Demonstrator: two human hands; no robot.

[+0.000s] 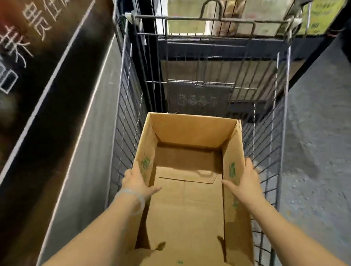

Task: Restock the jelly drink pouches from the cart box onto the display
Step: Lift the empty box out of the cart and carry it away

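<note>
Two bare forearms reach in from the bottom of the frame toward a cardboard box [188,204] that sits in a wire cart [125,107] at centre. Left hand [137,182] grips the box's left wall near its top edge, thumb lying inside the wall and fingers wrapped over the outer face; a clear band [133,200] circles that wrist. Right hand [247,181] holds the right wall the same way, thumb inside and pointing toward the middle, fingers out of sight behind the cardboard. Inside the box only bare brown floor flaps show, with a folded flap bearing a cut handle slot lying across the middle; no pouches can be seen in it. Green print marks both side walls and a small green spot sits low on the near flap, but the marks are too smeared to read. Beyond the box, the cart's far end has a folded wire seat panel with a dark plate [199,96] carrying small white pictograms, which I cannot make out clearly. Through the mesh at the upper centre, pale cartons and brownish packs appear, blurred. A yellow sign [326,16] with dark characters hangs at the upper right, unreadable. Along the left of the frame runs a dark board [42,84] with white chalk-style Chinese characters and a white diagonal line. Grey speckled floor [322,164] fills the right side.
</note>
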